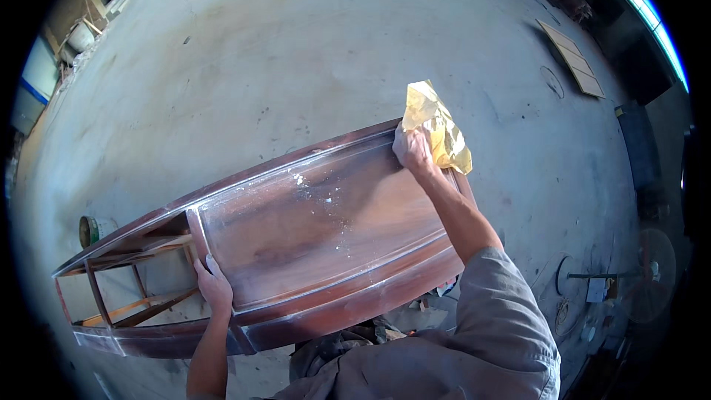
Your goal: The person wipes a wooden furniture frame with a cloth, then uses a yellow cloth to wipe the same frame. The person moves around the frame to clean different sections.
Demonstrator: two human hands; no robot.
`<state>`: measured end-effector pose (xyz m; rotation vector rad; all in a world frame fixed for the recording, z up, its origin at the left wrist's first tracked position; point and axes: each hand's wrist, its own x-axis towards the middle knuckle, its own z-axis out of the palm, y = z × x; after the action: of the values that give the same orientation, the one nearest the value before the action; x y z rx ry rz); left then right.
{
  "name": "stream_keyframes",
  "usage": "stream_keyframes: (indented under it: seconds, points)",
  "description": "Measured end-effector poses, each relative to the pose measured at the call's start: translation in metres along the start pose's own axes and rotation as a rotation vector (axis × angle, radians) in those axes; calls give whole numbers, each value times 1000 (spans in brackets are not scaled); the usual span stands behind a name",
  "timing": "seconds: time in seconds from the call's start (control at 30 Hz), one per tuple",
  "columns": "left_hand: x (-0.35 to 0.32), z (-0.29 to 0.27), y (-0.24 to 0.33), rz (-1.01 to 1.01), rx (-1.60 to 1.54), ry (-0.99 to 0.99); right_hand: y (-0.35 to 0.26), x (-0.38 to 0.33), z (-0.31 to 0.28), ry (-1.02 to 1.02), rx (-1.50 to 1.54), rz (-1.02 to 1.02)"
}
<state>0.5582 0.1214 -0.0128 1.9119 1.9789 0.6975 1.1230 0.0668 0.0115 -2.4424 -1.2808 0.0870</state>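
A large reddish-brown wooden cabinet piece point(318, 230) lies in front of me, with a broad panel and an open frame at its left end. My right hand point(413, 150) is closed round a crumpled yellow sheet of sandpaper point(448, 141), at the panel's far right corner. Part of the sheet sticks up past the fingers, and its underside is hidden. My left hand point(215, 289) grips the wooden rail point(197, 231) between panel and open frame, thumb on top and fingers over the edge. Whitish dust and specks mark the panel and its mouldings.
A bucket point(90, 231) stands beyond the frame's left end. On the right are a standing fan point(648, 267) and a loose cable point(563, 315). A flat framed panel point(572, 58) lies farther off on the concrete floor point(296, 52). Large dark objects line the right edge.
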Motion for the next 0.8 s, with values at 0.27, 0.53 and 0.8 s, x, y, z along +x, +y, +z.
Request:
stream_keyframes:
  seconds: [0.27,0.53,0.8]
  points:
    - [-13,-7,19,4,60,-7,31,-74,-20,136,-33,-301]
    - [-25,3,11,28,41,-65,-112,-157,37,-45,120,-489]
    - [-42,3,44,91,5,6,-9,-121,-8,-56,-17,-89]
